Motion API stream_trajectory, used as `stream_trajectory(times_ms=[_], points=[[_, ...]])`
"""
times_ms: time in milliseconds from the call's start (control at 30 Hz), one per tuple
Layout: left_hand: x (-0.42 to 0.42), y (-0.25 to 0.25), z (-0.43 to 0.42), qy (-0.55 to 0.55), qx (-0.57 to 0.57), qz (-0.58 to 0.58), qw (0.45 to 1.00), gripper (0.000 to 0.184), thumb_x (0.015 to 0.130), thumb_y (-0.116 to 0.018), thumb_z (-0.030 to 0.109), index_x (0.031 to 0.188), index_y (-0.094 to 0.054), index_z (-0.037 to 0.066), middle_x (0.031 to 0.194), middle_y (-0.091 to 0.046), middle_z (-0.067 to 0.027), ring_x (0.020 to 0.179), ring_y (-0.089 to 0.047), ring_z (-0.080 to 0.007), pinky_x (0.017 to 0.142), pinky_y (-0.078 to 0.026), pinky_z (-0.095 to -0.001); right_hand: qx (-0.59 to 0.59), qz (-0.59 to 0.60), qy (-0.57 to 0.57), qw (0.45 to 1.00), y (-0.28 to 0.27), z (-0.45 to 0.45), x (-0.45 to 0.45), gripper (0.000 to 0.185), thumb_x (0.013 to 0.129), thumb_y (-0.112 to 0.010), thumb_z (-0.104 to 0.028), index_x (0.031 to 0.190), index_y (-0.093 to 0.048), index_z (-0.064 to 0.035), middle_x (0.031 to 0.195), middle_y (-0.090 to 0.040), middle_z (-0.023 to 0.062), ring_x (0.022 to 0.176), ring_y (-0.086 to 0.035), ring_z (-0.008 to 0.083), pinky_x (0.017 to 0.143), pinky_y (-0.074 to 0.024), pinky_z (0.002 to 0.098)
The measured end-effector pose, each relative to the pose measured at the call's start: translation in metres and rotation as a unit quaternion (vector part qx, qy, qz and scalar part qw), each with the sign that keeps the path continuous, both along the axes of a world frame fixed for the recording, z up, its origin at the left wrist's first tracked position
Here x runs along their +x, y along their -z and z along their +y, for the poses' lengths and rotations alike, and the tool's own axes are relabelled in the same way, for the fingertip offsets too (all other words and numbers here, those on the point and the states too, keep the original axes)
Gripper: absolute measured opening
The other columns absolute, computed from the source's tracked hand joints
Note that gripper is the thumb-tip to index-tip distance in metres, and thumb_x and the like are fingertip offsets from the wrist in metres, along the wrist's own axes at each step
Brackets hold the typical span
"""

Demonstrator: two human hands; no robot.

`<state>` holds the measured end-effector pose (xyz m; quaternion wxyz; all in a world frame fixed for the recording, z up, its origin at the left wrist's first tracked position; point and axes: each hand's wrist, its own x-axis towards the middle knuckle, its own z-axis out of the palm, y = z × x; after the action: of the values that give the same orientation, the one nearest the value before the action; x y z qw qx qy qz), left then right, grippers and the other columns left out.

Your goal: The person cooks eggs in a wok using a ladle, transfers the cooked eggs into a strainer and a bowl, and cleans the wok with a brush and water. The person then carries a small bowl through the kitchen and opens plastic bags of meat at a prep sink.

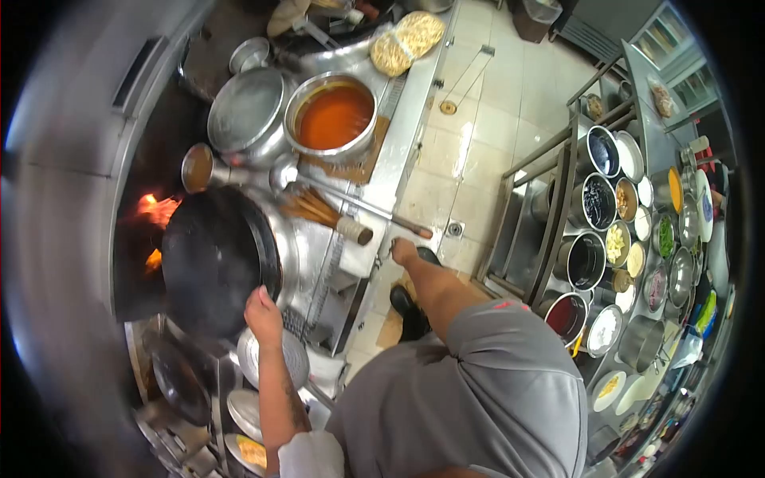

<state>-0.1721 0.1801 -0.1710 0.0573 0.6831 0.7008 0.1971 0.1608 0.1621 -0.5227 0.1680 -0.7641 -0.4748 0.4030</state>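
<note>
Steam blurs the dark inside of a large black wok (pixel 211 259), which is tilted over the burner with flames (pixel 159 211) behind it. My left hand (pixel 263 315) is closed on the wok's near rim. My right hand (pixel 403 252) is closed low at the stove's front edge; what its fingers hold, if anything, is hidden. Near that hand lie a bamboo wok brush (pixel 323 215) and a long-handled ladle (pixel 366 203), whose wooden end sticks out past the stove edge.
A pot of orange-red liquid (pixel 335 118) and a lidded pot (pixel 249 111) stand on the stove beyond the wok. Noodles (pixel 408 41) lie by the edge. Behind me, a rack (pixel 558 199) borders a counter of several ingredient pots. The tiled floor (pixel 478 135) looks wet.
</note>
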Motion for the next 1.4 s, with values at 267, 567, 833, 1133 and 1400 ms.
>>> stream_trajectory(times_ms=[267, 567, 833, 1133, 1400], points=[[0.006, -0.007, -0.001, -0.010, -0.003, -0.006, 1.000, 0.026, 0.101, -0.058, 0.017, 0.101, -0.072, -0.005, 0.098, -0.072, -0.0270, 0.092, -0.068, -0.0479, 0.082, -0.054, -0.0523, 0.060, -0.038, -0.045, 0.996, 0.065, 0.002, -0.004, 0.033, 0.093, -0.063, -0.023, 0.118, -0.071, -0.0044, 0.112, -0.073, 0.0213, 0.107, -0.070, 0.0395, 0.096, -0.0549, 0.0460], [0.007, -0.006, -0.001, -0.005, 0.009, 0.001, 1.000, 0.027, 0.102, -0.057, 0.017, 0.098, -0.072, -0.005, 0.096, -0.072, -0.0270, 0.091, -0.068, -0.0466, 0.081, -0.054, -0.0517, -0.111, 0.044, 0.005, 0.993, -0.020, 0.010, 0.004, 0.041, 0.097, -0.062, -0.030, 0.130, -0.064, -0.0055, 0.130, -0.068, 0.0217, 0.121, -0.065, 0.0377, 0.102, -0.0527, 0.0458], [-0.028, 0.018, 0.009, 0.048, 0.011, 0.094, 0.994, 0.029, 0.096, -0.063, 0.020, 0.112, -0.074, -0.002, 0.099, -0.073, -0.0242, 0.094, -0.068, -0.0438, 0.087, -0.054, -0.0516, -0.132, -0.002, -0.220, 0.966, -0.130, -0.049, 0.032, 0.046, 0.095, -0.066, -0.033, 0.131, -0.065, -0.0047, 0.130, -0.069, 0.0210, 0.122, -0.065, 0.0387, 0.103, -0.0524, 0.0493], [0.139, -0.008, -0.025, 0.375, 0.129, 0.006, 0.918, 0.050, 0.090, -0.068, 0.013, 0.138, -0.060, 0.003, 0.116, -0.065, -0.0227, 0.109, -0.060, -0.0419, 0.096, -0.047, -0.0530, 0.098, 0.024, -0.080, 0.992, -0.247, -0.222, 0.074, 0.037, 0.095, -0.066, -0.032, 0.125, -0.070, -0.0111, 0.111, -0.075, 0.0181, 0.107, -0.069, 0.0391, 0.094, -0.0534, 0.0505], [0.255, 0.007, -0.125, 0.563, -0.028, -0.077, 0.822, 0.051, 0.089, -0.067, 0.008, 0.137, -0.057, -0.002, 0.119, -0.059, -0.0237, 0.114, -0.056, -0.0432, 0.102, -0.044, -0.0517, 0.277, 0.033, 0.461, 0.843, -0.326, -0.459, 0.099, 0.029, 0.106, -0.053, -0.032, 0.113, -0.073, -0.0122, 0.109, -0.075, 0.0110, 0.096, -0.071, 0.0279, 0.088, -0.0565, 0.0394]])
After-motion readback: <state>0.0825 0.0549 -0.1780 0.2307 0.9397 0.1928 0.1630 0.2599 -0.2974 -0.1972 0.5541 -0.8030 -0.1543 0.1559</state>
